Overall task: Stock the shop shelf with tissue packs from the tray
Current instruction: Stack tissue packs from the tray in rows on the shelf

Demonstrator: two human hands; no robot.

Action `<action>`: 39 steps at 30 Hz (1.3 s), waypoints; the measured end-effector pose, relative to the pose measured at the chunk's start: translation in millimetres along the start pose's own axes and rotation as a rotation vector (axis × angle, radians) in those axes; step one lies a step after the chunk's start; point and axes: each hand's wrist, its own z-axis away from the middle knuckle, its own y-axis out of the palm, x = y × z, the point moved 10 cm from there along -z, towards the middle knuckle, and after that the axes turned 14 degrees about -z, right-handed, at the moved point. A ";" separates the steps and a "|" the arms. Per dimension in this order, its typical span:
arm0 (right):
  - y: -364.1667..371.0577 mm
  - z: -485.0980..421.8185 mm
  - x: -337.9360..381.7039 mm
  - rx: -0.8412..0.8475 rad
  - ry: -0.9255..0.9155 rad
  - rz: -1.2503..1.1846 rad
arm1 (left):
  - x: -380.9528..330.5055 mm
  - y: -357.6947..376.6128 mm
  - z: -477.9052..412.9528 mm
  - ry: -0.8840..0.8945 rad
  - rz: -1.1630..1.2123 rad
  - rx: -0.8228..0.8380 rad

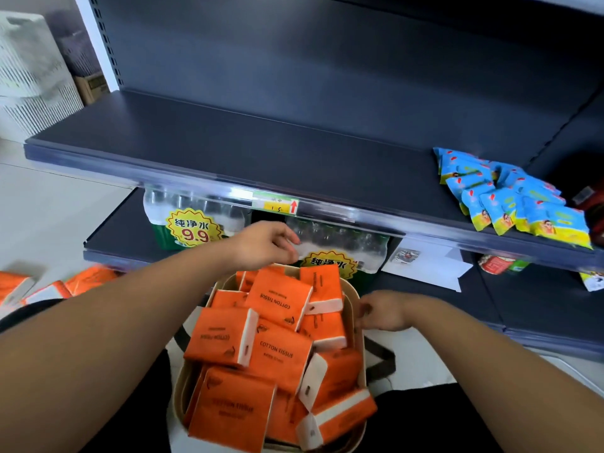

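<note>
Two bare hands work at a beige oval tray (179, 400); the left hand (264, 243) hovers over its far rim, fingers loosely curled, holding nothing; the right hand (380, 310) sits at the right rim, fingers bent onto the edge, gripping it; between the hands lie heaped orange plastic-wrapped tissue packs (277, 351), several rising above the rim; just beyond the left hand stand shrink-wrapped packs of clear water bottles (340, 246); above them the dark grey metal shelf (228, 142) offers broad open room, its clear front strip jutting forward; blue-and-yellow sachets (510, 197) crowd the end beyond the right hand.
</note>
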 end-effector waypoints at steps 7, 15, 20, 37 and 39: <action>-47.0 -27.1 7.7 -0.295 0.009 -0.485 | 29.1 34.1 -29.8 -0.019 -0.391 0.069; -12.2 -66.3 7.3 -0.170 0.124 -0.634 | 69.4 57.0 -38.6 -0.139 -0.764 0.292; -4.7 -69.6 1.3 -0.190 0.147 -0.746 | 72.2 60.1 -39.6 -0.157 -0.845 0.295; -65.9 -6.8 -11.6 -0.373 -0.047 -1.198 | 46.5 24.7 -32.8 -0.082 -0.425 0.094; -68.5 -0.6 -15.5 -0.379 -0.058 -1.232 | 44.6 19.5 -28.4 -0.100 -0.342 0.080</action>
